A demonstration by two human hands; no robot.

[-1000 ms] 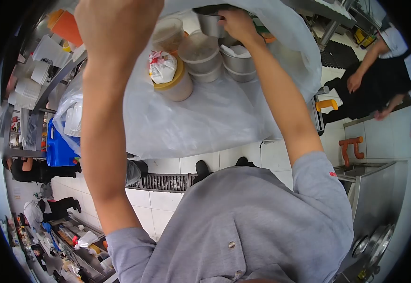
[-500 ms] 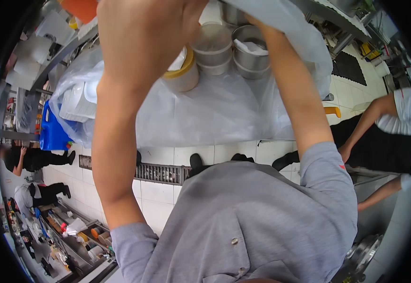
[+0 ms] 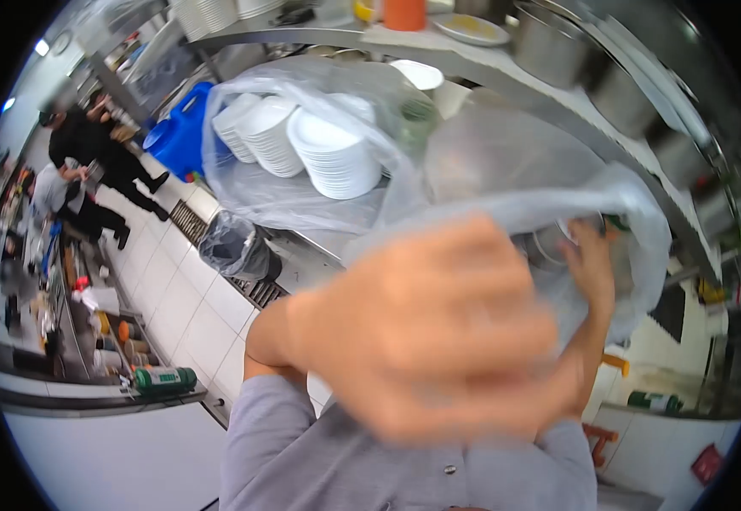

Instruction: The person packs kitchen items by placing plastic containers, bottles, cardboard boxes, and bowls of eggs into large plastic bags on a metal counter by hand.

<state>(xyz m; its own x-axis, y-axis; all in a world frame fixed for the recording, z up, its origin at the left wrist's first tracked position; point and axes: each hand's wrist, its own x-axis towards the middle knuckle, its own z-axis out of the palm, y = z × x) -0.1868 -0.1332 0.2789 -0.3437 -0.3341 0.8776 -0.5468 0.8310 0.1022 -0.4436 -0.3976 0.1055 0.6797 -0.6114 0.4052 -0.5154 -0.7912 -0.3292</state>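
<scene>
Close to the camera, my left hand (image 3: 447, 328) is blurred, with its fingers curled closed; whatever they may hold cannot be made out. It covers part of a large clear plastic bag (image 3: 489, 162). My right hand (image 3: 592, 260) reaches inside that bag on the right. Its fingers are on a round metal container (image 3: 546, 247), with something white by the rim. Left of the bag's opening, stacks of white plates or trays (image 3: 332, 153) sit under more clear plastic.
A blue jug (image 3: 179, 132) and a lined bin (image 3: 238, 247) are at left. Above runs a metal shelf (image 3: 302, 38) with an orange container (image 3: 404, 14), a plate (image 3: 471, 30) and metal pots (image 3: 553, 47). Other people (image 3: 89, 145) stand at far left.
My view has tilted up and turned left. My left hand has come back toward the camera. The bag's edge now arches over the containers and my right hand is on a metal one.
</scene>
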